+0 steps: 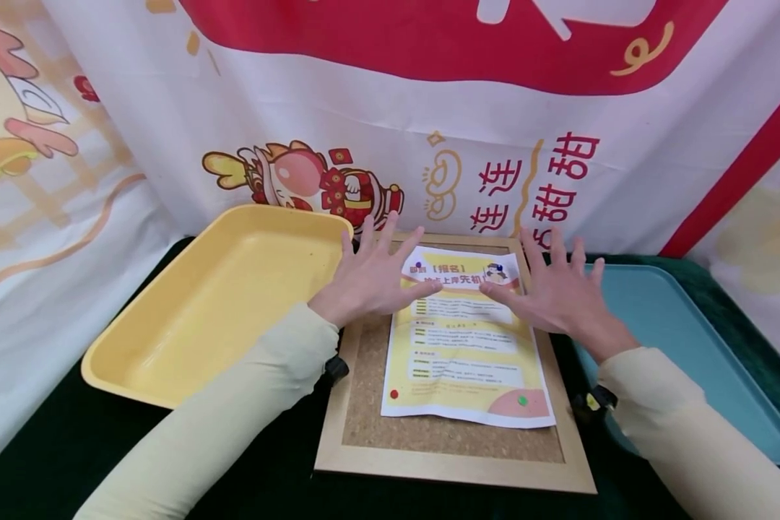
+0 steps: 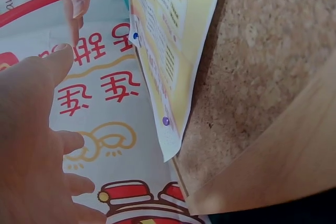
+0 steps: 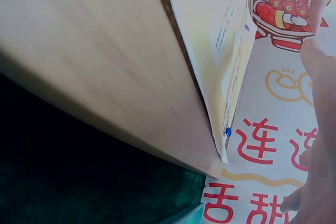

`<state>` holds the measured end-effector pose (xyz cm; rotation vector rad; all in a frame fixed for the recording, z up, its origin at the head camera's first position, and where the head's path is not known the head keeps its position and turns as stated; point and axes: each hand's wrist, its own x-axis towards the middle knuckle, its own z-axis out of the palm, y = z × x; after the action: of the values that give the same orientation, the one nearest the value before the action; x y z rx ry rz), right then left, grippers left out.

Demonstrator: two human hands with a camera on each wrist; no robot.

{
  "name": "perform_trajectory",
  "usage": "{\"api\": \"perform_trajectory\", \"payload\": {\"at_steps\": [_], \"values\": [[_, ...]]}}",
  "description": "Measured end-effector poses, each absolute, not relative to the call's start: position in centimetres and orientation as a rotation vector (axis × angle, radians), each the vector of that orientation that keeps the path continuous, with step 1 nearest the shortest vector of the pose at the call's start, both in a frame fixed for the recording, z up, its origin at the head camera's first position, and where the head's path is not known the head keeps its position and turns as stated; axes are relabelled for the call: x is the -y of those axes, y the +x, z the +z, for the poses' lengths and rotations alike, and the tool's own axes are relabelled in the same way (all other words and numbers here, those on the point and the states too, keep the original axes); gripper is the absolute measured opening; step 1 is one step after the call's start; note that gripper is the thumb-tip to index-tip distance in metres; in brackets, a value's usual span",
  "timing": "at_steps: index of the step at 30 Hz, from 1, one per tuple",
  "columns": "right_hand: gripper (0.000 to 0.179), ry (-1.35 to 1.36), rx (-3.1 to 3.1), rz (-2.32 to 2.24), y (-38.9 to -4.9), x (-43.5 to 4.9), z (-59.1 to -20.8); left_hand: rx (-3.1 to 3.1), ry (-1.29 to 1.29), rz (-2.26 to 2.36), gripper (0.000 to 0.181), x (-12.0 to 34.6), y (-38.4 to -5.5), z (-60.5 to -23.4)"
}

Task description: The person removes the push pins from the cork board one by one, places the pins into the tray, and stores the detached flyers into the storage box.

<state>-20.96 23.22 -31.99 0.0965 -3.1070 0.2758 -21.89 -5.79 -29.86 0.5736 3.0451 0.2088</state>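
A yellow printed sheet (image 1: 468,347) lies on a wood-framed cork board (image 1: 390,433), with a push pin near each corner: a red pin (image 1: 393,394), a green pin (image 1: 523,400), a purple pin (image 2: 166,121) and a blue pin (image 3: 228,131). Over the board's upper left edge my left hand (image 1: 377,278) hovers, fingers spread and holding nothing. My right hand (image 1: 559,292) is spread likewise above the upper right edge. Both thumbs point inward over the sheet's upper part. The wrist views show the hands raised apart from the paper.
To the left stands a yellow plastic tray (image 1: 221,303), its rim close to the board. On the right lies a blue tray (image 1: 682,347), partly behind the right forearm. Dark green cloth (image 1: 260,469) covers the table. A printed white backdrop (image 1: 364,101) hangs behind the board.
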Motion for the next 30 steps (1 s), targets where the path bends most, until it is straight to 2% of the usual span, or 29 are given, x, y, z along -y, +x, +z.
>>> {"api": "perform_trajectory", "payload": {"at_steps": [9,20,30], "values": [[0.123,0.089,3.089,0.311,-20.5,-23.3,-32.2,-2.991,0.577,0.222,0.096,6.0,-21.5,-29.3],[0.109,0.15,2.956,0.459,-20.0,-24.3,-31.8,-2.744,0.721,0.231,0.094,5.4,-21.1,-29.4],[0.101,0.197,2.951,0.647,-21.5,-22.7,-30.8,-2.514,0.702,0.246,0.094,6.7,-21.5,-30.6]]}}
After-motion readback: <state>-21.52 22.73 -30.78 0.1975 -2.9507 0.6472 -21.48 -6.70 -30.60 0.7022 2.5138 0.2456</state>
